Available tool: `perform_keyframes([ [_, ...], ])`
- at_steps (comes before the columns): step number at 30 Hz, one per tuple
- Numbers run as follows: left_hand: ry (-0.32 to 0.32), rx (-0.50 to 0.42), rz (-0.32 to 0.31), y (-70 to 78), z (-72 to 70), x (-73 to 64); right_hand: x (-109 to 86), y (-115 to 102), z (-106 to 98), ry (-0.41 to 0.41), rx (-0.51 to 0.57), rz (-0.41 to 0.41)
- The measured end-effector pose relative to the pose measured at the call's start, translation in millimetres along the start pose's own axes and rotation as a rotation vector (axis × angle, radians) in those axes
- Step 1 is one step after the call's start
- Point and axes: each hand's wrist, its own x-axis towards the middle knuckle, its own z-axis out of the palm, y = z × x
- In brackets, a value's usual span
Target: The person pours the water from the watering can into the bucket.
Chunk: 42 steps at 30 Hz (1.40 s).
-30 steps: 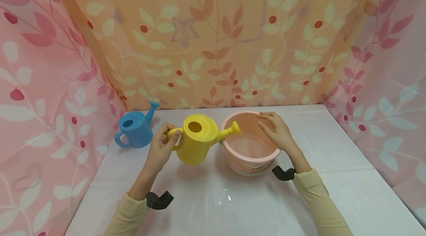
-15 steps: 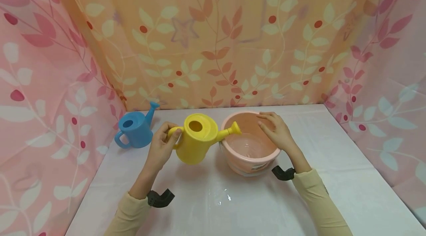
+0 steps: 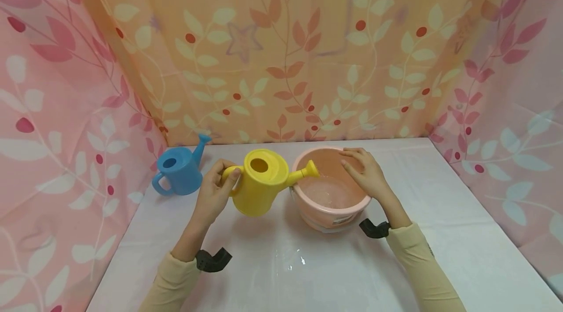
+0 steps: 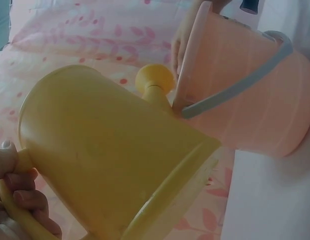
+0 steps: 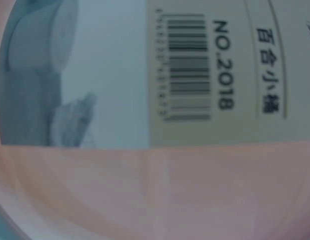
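Note:
My left hand grips the handle of a yellow watering can, fingers curled round it and thumb on top. The can is held above the table, slightly tilted, its spout and rose reaching over the left rim of a pink bucket. Clear water with small ripples shows at the bucket's bottom. On the bucket's right rim rests my right hand, fingers extended along the far rim and thumb inside. A grey bail handle hangs at the bucket's side. The right wrist view shows only the bucket's label and wall.
A blue watering can stands at the back left of the white-covered table. Drops of water glisten in front of the bucket. Floral curtains enclose the back and both sides.
The yellow can has tipped very slightly towards the bucket. Ripples have appeared on the water inside the bucket, which looked smooth a second ago. My right hand has stayed put.

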Motion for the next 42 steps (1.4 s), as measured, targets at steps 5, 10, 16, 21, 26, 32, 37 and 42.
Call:
perform_keyframes([
  [5,0.01,0.008,0.006,-0.1,0.1,0.0,0.0,-0.2,0.6,-0.001,-0.001,0.002],
  [10,0.01,0.002,0.015,-1.2,1.5,1.8,0.3,0.4,0.9,-0.007,-0.009,0.01],
  [16,0.009,0.016,-0.003,6.1,5.6,4.2,0.6,1.0,1.1,-0.011,-0.008,0.02],
  [21,-0.002,0.05,0.019,30.2,10.9,3.7,0.2,0.4,1.3,-0.011,-0.011,0.032],
  [26,-0.006,0.079,0.019,42.4,15.2,6.9,-0.4,-0.6,0.9,-0.014,-0.009,0.045],
  [32,-0.002,0.099,0.039,27.7,19.9,18.2,-1.0,-0.2,-0.4,-0.011,0.0,0.048],
  [37,0.004,0.12,0.067,17.6,23.9,25.0,-1.6,-0.3,-1.0,-0.008,0.022,0.044],
  [42,-0.005,0.121,0.113,13.1,25.5,28.5,-0.1,0.1,0.2,0.0,0.017,0.019],
])
